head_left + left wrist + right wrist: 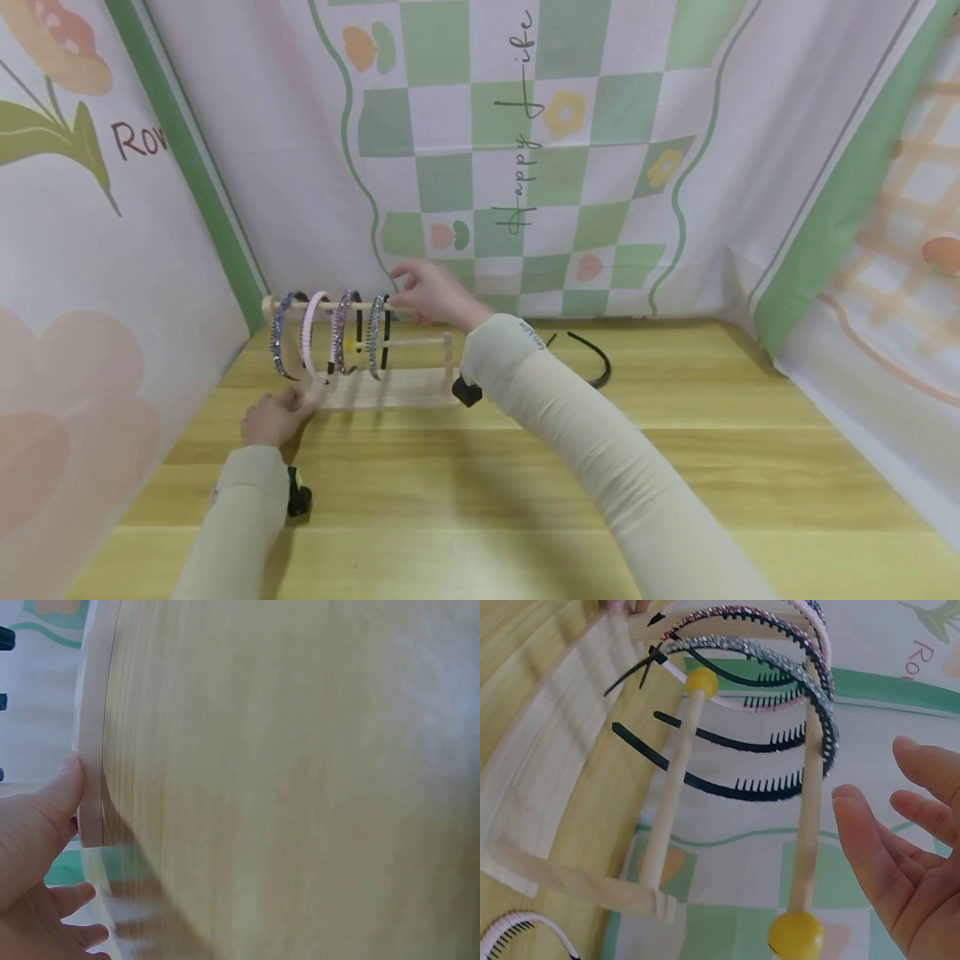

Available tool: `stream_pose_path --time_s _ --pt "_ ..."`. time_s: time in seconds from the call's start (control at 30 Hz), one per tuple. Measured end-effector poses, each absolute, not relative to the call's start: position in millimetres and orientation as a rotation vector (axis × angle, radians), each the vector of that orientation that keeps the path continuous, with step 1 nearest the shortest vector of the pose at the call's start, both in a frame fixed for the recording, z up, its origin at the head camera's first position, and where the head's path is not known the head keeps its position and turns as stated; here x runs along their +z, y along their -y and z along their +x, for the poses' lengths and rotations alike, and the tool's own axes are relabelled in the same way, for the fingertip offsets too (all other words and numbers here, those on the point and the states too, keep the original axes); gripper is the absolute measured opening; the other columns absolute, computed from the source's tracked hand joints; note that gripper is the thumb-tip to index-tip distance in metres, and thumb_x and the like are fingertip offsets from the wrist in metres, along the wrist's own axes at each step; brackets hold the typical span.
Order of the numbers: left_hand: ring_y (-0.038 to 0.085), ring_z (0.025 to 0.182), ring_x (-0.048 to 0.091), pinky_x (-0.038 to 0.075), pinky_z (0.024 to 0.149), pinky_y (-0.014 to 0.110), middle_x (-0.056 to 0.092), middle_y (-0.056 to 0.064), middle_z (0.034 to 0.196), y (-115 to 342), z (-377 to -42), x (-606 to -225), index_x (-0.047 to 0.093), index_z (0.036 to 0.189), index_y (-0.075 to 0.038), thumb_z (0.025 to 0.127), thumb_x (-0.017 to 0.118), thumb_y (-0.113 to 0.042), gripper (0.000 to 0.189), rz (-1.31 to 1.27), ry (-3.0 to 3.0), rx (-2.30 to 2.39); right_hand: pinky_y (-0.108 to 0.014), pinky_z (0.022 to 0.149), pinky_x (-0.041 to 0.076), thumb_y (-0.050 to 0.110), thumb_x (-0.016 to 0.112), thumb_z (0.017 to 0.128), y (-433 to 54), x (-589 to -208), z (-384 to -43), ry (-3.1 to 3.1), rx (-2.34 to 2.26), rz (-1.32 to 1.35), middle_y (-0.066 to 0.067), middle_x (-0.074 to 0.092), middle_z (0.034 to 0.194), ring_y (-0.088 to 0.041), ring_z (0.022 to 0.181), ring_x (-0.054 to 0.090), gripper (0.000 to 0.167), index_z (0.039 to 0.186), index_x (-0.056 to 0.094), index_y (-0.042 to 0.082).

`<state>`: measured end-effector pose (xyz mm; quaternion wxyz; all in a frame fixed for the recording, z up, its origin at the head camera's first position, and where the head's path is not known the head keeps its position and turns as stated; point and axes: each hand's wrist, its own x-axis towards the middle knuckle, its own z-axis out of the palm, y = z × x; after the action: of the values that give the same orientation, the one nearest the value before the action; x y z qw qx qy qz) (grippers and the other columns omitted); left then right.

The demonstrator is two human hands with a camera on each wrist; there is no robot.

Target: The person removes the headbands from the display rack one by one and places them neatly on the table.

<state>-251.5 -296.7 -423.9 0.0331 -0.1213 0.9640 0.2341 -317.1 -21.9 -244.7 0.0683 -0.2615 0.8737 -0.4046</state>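
The wooden headband rack (390,398) runs left to right, its near left corner pinched by the left hand (272,419), the empty, loose-fingered right hand (437,291) beside its upper rod's (807,825) right end.

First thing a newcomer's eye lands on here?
Probably the four headbands, some glittery, hanging on the wooden rack left of centre, with the empty right hand beside them and the left hand at the base's near left corner. Next, the checked backdrop behind, lettered "Happy Life" sideways. A black headband lies on the table, right of the rack.
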Motion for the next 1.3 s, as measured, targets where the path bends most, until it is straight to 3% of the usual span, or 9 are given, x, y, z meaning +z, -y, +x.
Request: stream_pose_path --time_s 0.13,0.3,0.53,0.67,0.97,1.3 --pt "0.06 0.115 0.026 0.02 0.094 0.064 0.025 0.037 0.137 297.1 -253.3 -424.4 0.033 0.14 -0.003 0.089 0.046 -0.057 0.075 -0.393 -2.957 0.723 -0.031 0.061 0.053 0.019 0.065 0.086 27.0 -249.6 -316.0 -2.602 -1.228 -0.793 -0.009 0.054 0.112 -0.02 0.061 0.056 0.051 0.133 0.045 0.011" --pt "0.059 0.116 0.025 0.019 0.095 0.065 0.025 0.036 0.137 298.3 -254.8 -426.8 0.032 0.14 -0.003 0.089 0.046 -0.057 0.075 -0.397 -2.958 0.719 -0.031 0.058 0.053 0.019 0.066 0.086 32.1 -256.7 -314.2 -2.594 -1.24 -0.815 -0.007 0.055 0.101 -0.017 0.055 0.052 0.051 0.132 0.046 0.009" --pt "0.059 0.112 0.031 0.023 0.092 0.065 0.03 0.037 0.134 300.7 -254.1 -429.6 0.034 0.139 -0.002 0.089 0.046 -0.057 0.075 -0.356 -2.995 0.699 -0.028 0.057 0.054 0.019 0.066 0.086 41.4 -265.3 -311.8 -2.561 -1.3 -0.793 -0.018 0.047 0.126 -0.026 0.065 0.059 0.055 0.135 0.042 0.007" --pt "0.06 0.113 0.03 0.022 0.092 0.065 0.03 0.037 0.134 300.7 -254.2 -428.6 0.034 0.139 -0.002 0.089 0.046 -0.057 0.075 -0.354 -2.99 0.718 -0.029 0.058 0.054 0.018 0.067 0.085 47.0 -270.3 -311.9 -2.53 -1.36 -0.748 -0.019 0.042 0.133 -0.025 0.063 0.059 0.06 0.137 0.04 0.008" --pt "0.059 0.113 0.031 0.023 0.092 0.065 0.031 0.037 0.134 296.3 -253.5 -429.3 0.034 0.14 -0.003 0.09 0.048 -0.053 0.071 -0.368 -3.0 0.718 -0.032 0.061 0.055 0.015 0.066 0.086 55.0 -281.1 -312.8 -2.492 -1.438 -0.682 -0.017 0.042 0.136 -0.02 0.059 0.058 0.059 0.139 0.039 0.01" --pt "0.058 0.116 0.028 0.021 0.094 0.065 0.032 0.035 0.135 294.9 -251.4 -425.3 0.035 0.139 -0.002 0.091 0.048 -0.049 0.068 -0.371 -3.001 0.716 -0.026 0.06 0.054 0.013 0.064 0.087 59.1 -281.0 -313.1 -2.552 -1.407 -0.694 -0.015 0.044 0.136 -0.025 0.07 0.063 0.053 0.136 0.043 0.006"
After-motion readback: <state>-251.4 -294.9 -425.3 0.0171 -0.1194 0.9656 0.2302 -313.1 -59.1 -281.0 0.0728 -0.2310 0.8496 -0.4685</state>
